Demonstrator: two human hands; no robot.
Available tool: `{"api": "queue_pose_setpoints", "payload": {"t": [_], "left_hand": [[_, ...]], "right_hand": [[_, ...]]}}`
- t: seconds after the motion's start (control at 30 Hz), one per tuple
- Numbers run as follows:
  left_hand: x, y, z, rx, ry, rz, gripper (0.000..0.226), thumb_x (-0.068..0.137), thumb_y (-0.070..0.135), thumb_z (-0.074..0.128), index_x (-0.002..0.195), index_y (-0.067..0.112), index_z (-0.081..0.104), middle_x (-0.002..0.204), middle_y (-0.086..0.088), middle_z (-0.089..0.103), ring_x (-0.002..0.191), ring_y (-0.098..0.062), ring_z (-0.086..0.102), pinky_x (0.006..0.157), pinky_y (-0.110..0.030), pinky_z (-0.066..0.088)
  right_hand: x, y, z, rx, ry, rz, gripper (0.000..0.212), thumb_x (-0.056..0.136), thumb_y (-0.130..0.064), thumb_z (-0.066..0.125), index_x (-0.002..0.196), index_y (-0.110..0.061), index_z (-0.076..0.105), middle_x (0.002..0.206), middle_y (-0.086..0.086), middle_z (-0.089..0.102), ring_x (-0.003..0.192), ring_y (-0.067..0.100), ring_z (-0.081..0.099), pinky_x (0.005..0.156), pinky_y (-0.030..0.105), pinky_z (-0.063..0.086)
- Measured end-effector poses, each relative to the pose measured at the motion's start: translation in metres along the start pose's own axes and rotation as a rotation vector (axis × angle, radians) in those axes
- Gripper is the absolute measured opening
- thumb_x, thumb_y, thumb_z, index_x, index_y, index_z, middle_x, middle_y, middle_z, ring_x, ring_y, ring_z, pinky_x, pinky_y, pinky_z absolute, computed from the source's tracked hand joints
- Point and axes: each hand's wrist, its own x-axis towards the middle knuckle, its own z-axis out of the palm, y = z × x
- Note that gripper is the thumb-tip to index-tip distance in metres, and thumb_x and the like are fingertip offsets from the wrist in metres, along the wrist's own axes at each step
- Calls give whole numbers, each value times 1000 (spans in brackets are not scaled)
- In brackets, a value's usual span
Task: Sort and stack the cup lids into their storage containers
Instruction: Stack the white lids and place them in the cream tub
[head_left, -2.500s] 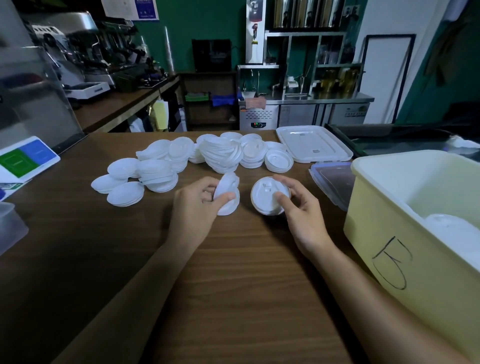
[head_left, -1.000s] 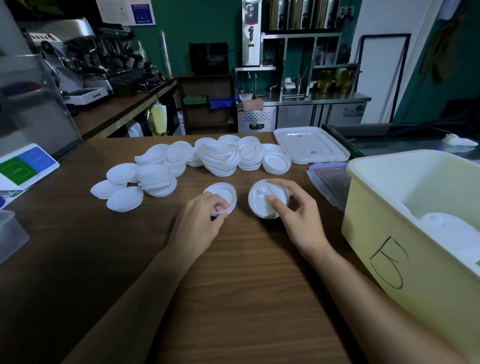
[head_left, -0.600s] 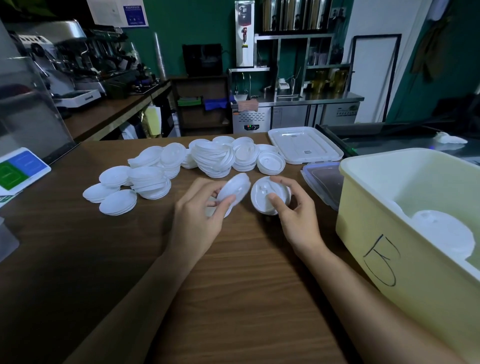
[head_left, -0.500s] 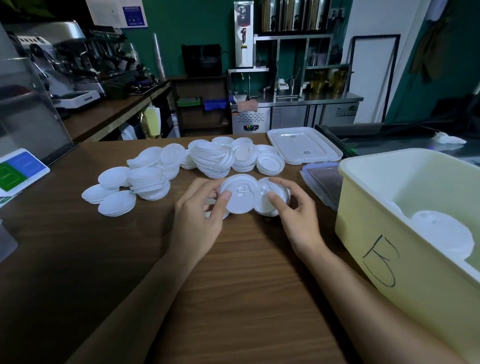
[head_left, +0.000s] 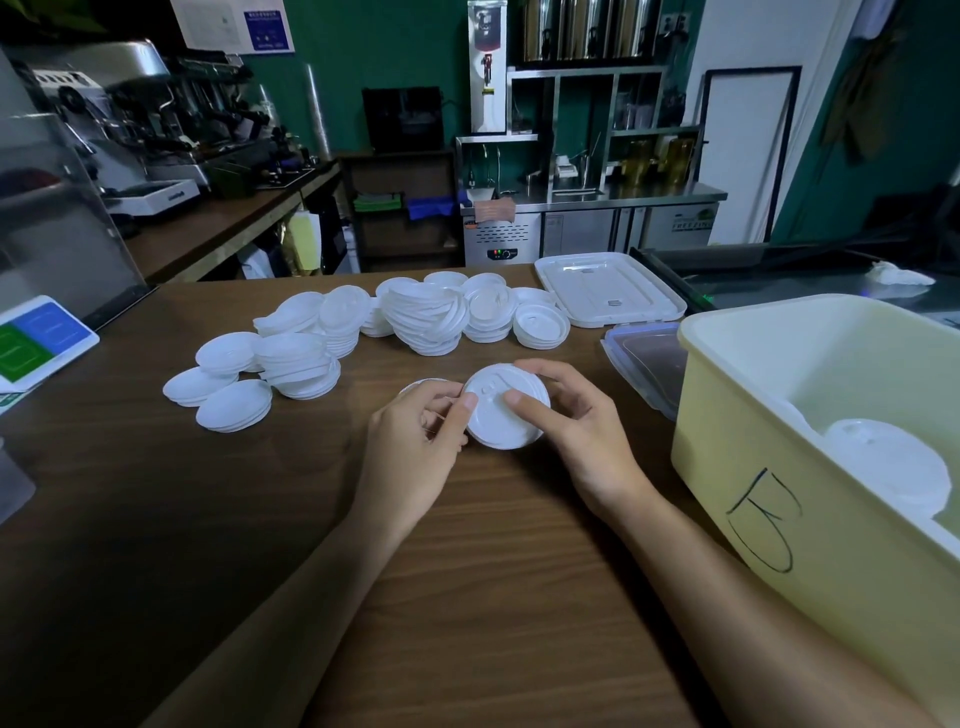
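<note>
With the left hand (head_left: 415, 441), pinched the left rim of a white cup lid (head_left: 506, 415), thumb on top and the other fingers curled at its edge. Held that lid, tilted toward the camera, squarely between the two hands and low over the wooden table (head_left: 156, 493); could not tell whether touching it. With the right hand (head_left: 576, 436), gripped the same lid's right side, thumb pressed on its top, fingers curled round the far rim. Had a second lid (head_left: 415, 384) just behind the left-hand fingers. Farther back, had low piles of flat lids (head_left: 234, 405), taller heaps of rimmed lids (head_left: 426, 322), then a white box cover (head_left: 613, 288). Right of the hands, had a clear cover (head_left: 649, 358) just beside a pale yellow tub (head_left: 779, 467), with more lids (head_left: 883, 467) inside.
</note>
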Motion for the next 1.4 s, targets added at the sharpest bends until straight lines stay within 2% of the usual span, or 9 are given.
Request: {"api": "queue_pose_setpoints", "payload": {"t": [0.23, 0.37, 0.47, 0.6, 0.83, 1.0, 1.2, 1.3, 1.4], "left_hand": [[1, -1, -2, 50, -49, -7, 13, 95, 34, 73, 102, 23, 72, 100, 9, 75, 91, -2, 72, 78, -23, 58], [2, -2, -3, -124, -138, -89, 10, 94, 34, 75, 100, 29, 69, 102, 4, 76, 96, -8, 74, 88, -35, 61], [0, 4, -2, -166, -155, -83, 13, 92, 29, 78, 101, 25, 69, 100, 4, 75, 93, -9, 73, 82, -26, 59], [2, 1, -2, -192, -159, -85, 16, 90, 27, 79, 102, 25, 69, 99, 3, 74, 93, -13, 73, 78, -24, 55], [1, 2, -4, -207, -169, -54, 24, 89, 22, 80, 110, 29, 72, 103, 5, 73, 95, -13, 71, 79, -20, 55], [3, 5, -5, -304, -216, -84, 26, 90, 10, 79, 109, 28, 75, 99, 7, 73, 94, -11, 70, 82, -18, 53], [7, 6, -10, -172, -128, -75, 30, 91, 21, 79, 119, 26, 72, 103, 9, 75, 100, -5, 71, 87, -19, 56], [9, 6, -16, -60, -80, 10, 25, 94, 22, 75, 118, 18, 73, 106, 9, 75, 101, 0, 70, 87, -13, 53], [13, -8, -23, 256, -60, 170, 16, 95, 21, 71, 111, 19, 74, 105, 13, 74, 100, 0, 67, 88, -9, 46]], "right_hand": [[1, 0, 3, 88, -5, 38, 49, 84, -27, 80, 131, -31, 66, 119, 8, 75, 116, 27, 69, 103, 40, 54], [2, 0, 1, 137, -5, 110, 39, 90, -22, 79, 128, -22, 70, 116, 3, 77, 115, 21, 71, 104, 40, 53], [1, -1, 2, 149, 17, 137, 46, 84, -36, 81, 124, -16, 73, 116, 6, 78, 117, 24, 71, 109, 44, 52], [2, 0, 2, 177, 50, 153, 54, 78, -33, 88, 126, -14, 71, 104, 7, 78, 102, 18, 74, 105, 41, 53], [2, -2, 0, 211, 53, 170, 30, 90, -12, 76, 118, 0, 73, 108, 19, 77, 94, 20, 73, 88, 30, 57], [1, -1, 1, 190, 64, 139, 25, 91, -9, 76, 114, 1, 73, 93, 12, 77, 85, 15, 72, 76, 22, 55], [1, 3, 4, 66, 7, 34, 35, 94, -13, 76, 128, -20, 67, 89, 6, 70, 91, 13, 68, 83, 26, 55], [-1, 5, 5, -35, -66, -24, 49, 96, -4, 71, 136, -30, 60, 114, 3, 71, 105, 11, 66, 83, 28, 57], [-2, 7, 4, -147, 22, -100, 43, 96, -9, 71, 133, -31, 63, 123, -12, 70, 112, 7, 65, 91, 31, 57]]}}
